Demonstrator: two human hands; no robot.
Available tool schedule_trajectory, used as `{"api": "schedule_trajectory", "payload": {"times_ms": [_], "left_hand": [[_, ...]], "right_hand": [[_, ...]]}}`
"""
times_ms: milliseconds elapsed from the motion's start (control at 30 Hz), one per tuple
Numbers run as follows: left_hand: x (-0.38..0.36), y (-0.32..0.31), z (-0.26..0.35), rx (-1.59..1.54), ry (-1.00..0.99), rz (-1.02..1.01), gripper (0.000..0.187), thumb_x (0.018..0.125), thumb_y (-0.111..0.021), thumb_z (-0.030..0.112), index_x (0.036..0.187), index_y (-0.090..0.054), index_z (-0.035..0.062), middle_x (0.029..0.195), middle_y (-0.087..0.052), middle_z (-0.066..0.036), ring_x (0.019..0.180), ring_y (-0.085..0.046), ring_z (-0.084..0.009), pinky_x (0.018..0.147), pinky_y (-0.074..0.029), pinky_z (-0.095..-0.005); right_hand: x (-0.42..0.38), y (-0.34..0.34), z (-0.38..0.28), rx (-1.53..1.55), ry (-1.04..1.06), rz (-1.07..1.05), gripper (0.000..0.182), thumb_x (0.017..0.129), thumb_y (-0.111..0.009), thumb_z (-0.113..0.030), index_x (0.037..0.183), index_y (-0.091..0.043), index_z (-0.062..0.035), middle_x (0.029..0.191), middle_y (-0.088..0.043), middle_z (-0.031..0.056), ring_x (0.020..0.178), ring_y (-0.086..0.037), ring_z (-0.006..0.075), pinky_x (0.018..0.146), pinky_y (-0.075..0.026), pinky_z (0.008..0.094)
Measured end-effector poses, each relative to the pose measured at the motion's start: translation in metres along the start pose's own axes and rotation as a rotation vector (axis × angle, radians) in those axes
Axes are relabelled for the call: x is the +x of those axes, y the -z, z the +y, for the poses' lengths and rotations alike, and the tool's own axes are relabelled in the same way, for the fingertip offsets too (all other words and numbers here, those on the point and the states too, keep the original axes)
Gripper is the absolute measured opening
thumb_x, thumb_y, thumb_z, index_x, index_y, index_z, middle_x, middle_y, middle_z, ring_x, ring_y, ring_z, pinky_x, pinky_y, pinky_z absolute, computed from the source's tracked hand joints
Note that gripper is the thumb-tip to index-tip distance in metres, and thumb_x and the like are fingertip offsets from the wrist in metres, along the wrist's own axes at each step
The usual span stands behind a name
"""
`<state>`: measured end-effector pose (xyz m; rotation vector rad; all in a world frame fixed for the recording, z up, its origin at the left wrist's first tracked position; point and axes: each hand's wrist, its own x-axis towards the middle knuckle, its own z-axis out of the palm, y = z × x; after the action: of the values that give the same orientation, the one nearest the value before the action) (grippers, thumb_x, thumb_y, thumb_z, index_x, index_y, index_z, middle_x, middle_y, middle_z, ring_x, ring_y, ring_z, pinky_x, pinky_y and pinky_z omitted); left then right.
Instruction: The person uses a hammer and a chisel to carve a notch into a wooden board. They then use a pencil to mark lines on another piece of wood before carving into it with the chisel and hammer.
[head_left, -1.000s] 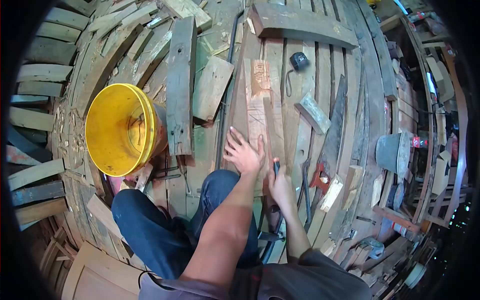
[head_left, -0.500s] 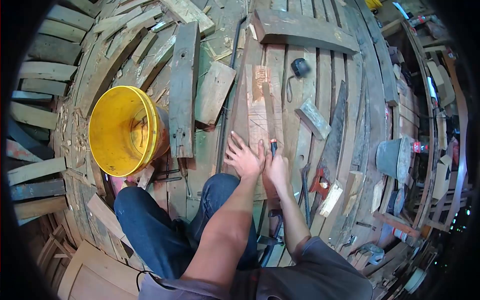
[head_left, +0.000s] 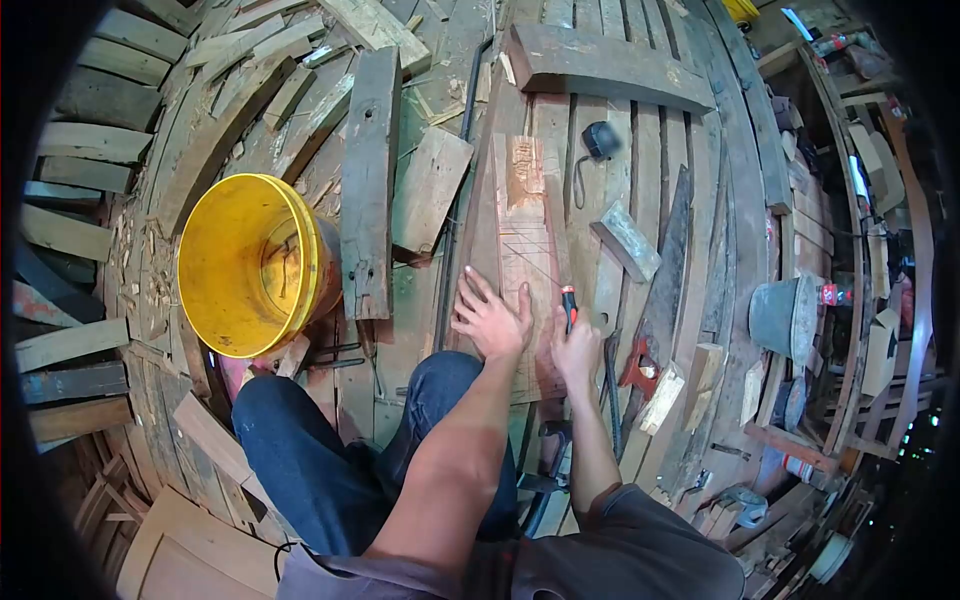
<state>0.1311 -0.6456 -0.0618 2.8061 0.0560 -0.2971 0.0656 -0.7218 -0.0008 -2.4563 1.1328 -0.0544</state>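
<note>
A pale wooden board (head_left: pixel 522 262) lies lengthwise in front of me, with pencil lines across it and a rough, chipped-out recess (head_left: pixel 526 168) near its far end. My left hand (head_left: pixel 494 318) presses on the board's near part, palm down, fingers spread. To its right, my right hand (head_left: pixel 578 350) is wrapped around the black and red handle of a screwdriver (head_left: pixel 570 298). The thin shaft slants up and left over the marked lines.
A yellow bucket (head_left: pixel 245 265) stands at left. A thick beam (head_left: pixel 610 68) lies across the far end. Right of the board are a tape measure (head_left: pixel 600 140), a small block (head_left: pixel 627 241) and a handsaw (head_left: pixel 664 290). A grey bucket (head_left: pixel 785 315) sits farther right.
My right hand has moved right and slightly nearer to me with the screwdriver, whose shaft now slants left across the board. My left hand has stayed nearly in place.
</note>
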Motion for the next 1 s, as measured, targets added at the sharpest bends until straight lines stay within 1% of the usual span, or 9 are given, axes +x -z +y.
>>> {"api": "schedule_trajectory", "payload": {"times_ms": [167,333,500,533,633,733,833,933,1000], "left_hand": [[-0.001,0.000,0.000,-0.020,0.007,-0.011,0.097,0.090,-0.043,0.068,0.156,-0.017,0.0023,0.151,-0.032,-0.021,0.128,-0.037,-0.0394,0.103,-0.029,-0.0601],[0.000,0.000,0.000,-0.036,0.012,-0.026,0.097,0.090,-0.043,0.068,0.156,-0.015,0.0025,0.151,-0.032,-0.022,0.129,-0.036,-0.0398,0.103,-0.029,-0.0609],[0.000,-0.004,0.000,-0.028,0.009,0.009,0.098,0.089,-0.043,0.068,0.157,-0.014,0.0029,0.151,-0.033,-0.022,0.129,-0.036,-0.0400,0.103,-0.028,-0.0613],[0.001,-0.005,0.000,-0.034,0.011,0.001,0.098,0.089,-0.043,0.068,0.157,-0.014,0.0029,0.151,-0.033,-0.022,0.129,-0.036,-0.0400,0.103,-0.028,-0.0615],[0.001,-0.002,-0.001,-0.044,0.015,-0.021,0.098,0.089,-0.043,0.068,0.157,-0.014,0.0032,0.151,-0.032,-0.021,0.130,-0.036,-0.0399,0.103,-0.028,-0.0619],[0.000,-0.002,0.000,-0.047,0.018,-0.017,0.098,0.089,-0.044,0.067,0.157,-0.015,0.0035,0.152,-0.031,-0.021,0.129,-0.036,-0.0396,0.103,-0.027,-0.0622],[-0.001,-0.003,-0.001,-0.042,0.008,0.003,0.098,0.089,-0.044,0.067,0.157,-0.015,0.0029,0.151,-0.032,-0.022,0.129,-0.036,-0.0397,0.103,-0.027,-0.0618],[0.000,0.000,0.001,-0.049,-0.003,0.004,0.098,0.089,-0.042,0.068,0.157,-0.015,0.0022,0.151,-0.033,-0.022,0.129,-0.036,-0.0398,0.103,-0.028,-0.0612],[-0.001,0.001,-0.001,-0.051,-0.011,0.017,0.097,0.090,-0.042,0.067,0.156,-0.015,0.0020,0.151,-0.032,-0.022,0.129,-0.036,-0.0398,0.103,-0.028,-0.0608]], "right_hand": [[0.016,-0.004,-0.007,-0.099,-0.042,-0.085,0.044,0.099,-0.050,-0.040,0.099,-0.058,0.0033,0.074,-0.064,0.0321,0.076,-0.064,0.0521,0.065,-0.049,0.0593],[0.078,0.007,-0.038,-0.068,-0.023,-0.149,0.050,0.099,-0.047,-0.041,0.106,-0.060,0.0061,0.084,-0.065,0.0354,0.087,-0.064,0.0525,0.074,-0.051,0.0591],[0.143,-0.004,-0.061,-0.183,0.078,-0.149,0.049,0.099,-0.048,-0.040,0.100,-0.065,0.0066,0.087,-0.064,0.0368,0.091,-0.064,0.0518,0.078,-0.052,0.0580],[0.144,-0.001,-0.064,-0.198,0.055,-0.150,0.049,0.099,-0.048,-0.039,0.102,-0.065,0.0073,0.089,-0.064,0.0370,0.091,-0.064,0.0520,0.079,-0.052,0.0576],[0.132,-0.008,-0.042,-0.182,0.051,-0.150,0.047,0.098,-0.048,-0.038,0.104,-0.062,0.0061,0.088,-0.067,0.0324,0.088,-0.066,0.0496,0.080,-0.054,0.0554],[0.080,0.011,-0.035,-0.136,-0.029,-0.209,0.047,0.100,-0.046,-0.039,0.111,-0.057,0.0045,0.085,-0.067,0.0325,0.085,-0.066,0.0517,0.077,-0.052,0.0591],[0.035,0.024,-0.031,-0.180,-0.088,-0.273,0.046,0.100,-0.045,-0.039,0.111,-0.055,0.0041,0.084,-0.066,0.0334,0.085,-0.066,0.0516,0.076,-0.052,0.0592],[0.023,0.028,-0.033,-0.169,-0.080,-0.278,0.047,0.100,-0.047,-0.038,0.109,-0.055,0.0078,0.085,-0.064,0.0367,0.086,-0.064,0.0533,0.073,-0.052,0.0592],[0.039,0.018,-0.033,-0.148,-0.056,-0.226,0.045,0.100,-0.046,-0.038,0.108,-0.055,0.0060,0.084,-0.066,0.0344,0.085,-0.066,0.0514,0.074,-0.053,0.0582]]}}
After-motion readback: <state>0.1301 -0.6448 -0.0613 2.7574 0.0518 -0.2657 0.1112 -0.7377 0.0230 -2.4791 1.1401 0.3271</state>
